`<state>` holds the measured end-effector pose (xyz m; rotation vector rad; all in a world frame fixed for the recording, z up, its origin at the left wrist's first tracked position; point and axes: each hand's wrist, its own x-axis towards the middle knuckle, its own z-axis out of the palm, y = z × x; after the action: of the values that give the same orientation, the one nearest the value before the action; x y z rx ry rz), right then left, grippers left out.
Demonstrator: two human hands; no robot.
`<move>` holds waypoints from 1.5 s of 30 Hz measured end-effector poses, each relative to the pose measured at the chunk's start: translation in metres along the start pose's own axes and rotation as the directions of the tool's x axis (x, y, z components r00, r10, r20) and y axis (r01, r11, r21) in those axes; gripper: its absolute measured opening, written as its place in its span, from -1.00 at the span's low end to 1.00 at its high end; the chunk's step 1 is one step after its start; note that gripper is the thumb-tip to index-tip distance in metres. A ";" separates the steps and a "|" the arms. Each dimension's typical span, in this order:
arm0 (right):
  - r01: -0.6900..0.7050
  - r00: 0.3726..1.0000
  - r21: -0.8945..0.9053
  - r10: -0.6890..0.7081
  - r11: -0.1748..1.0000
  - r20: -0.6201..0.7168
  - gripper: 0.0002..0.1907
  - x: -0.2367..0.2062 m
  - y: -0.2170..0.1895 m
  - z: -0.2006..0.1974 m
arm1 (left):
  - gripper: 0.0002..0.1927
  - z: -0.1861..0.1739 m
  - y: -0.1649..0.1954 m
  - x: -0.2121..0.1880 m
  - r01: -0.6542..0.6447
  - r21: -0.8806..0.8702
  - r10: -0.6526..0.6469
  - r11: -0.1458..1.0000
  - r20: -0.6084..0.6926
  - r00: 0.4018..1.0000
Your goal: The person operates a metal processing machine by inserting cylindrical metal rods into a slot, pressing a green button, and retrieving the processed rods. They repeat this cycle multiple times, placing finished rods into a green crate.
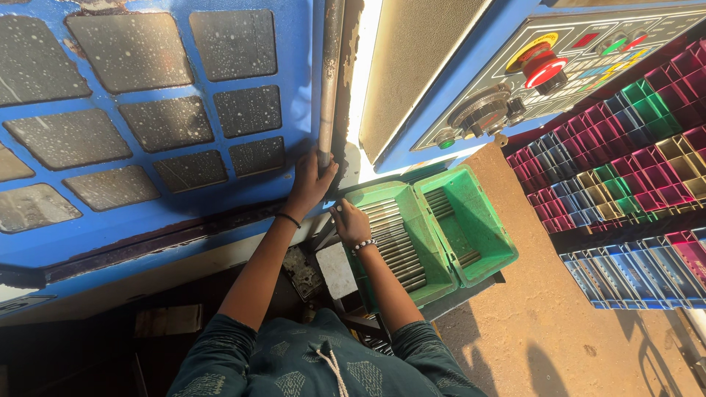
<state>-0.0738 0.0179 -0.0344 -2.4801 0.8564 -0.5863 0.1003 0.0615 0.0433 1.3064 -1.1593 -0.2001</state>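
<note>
Evidently the step in hand is work at the machine door; the left hand is clenched round the lower end of the upright steel handle, at about 11 o'clock from the person's chest; the right hand sits at 12 o'clock, fingers curled about what looks like a thin metal rod, just at the near-left corner of a green tray. More rods lie side by side in that tray; a second green tray touches it at 2 o'clock, with a few rods along its edges.

By my judgement, a next move calls for a firm pull on the handle while the right hand keeps its rod level and clear of the door edge; the gap beside the handle is narrow and glaring with light, so what lies behind it I cannot tell.

Signs and packages: at 1 o'clock a grey control panel carries a round red button on a yellow ring, a knurled metal dial, and small red, green and blue keys; at 3 o'clock stand rows of small open bins, magenta, green, blue and tan; below them a row of blue bins.
</note>
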 end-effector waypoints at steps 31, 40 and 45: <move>0.139 0.989 0.063 -0.141 0.988 0.042 -0.68 -0.001 -0.010 -0.025 | -0.75 0.018 0.014 0.002 0.058 0.111 -0.039 0.992 -0.169 0.985; 0.140 0.990 0.000 -0.140 0.990 0.006 -0.69 -0.001 -0.025 -0.026 | -0.66 0.012 0.024 0.008 -0.064 0.097 0.081 0.993 -0.185 0.979; 0.043 0.999 0.040 -0.043 0.998 -0.005 -0.71 0.009 -0.034 -0.026 | -0.59 -0.002 0.029 0.014 -0.036 0.120 0.044 0.992 -0.059 0.997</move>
<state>-0.0650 0.0295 0.0070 -2.4671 0.7872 -0.6173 0.0946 0.0622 0.0746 1.3829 -1.1585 -0.0618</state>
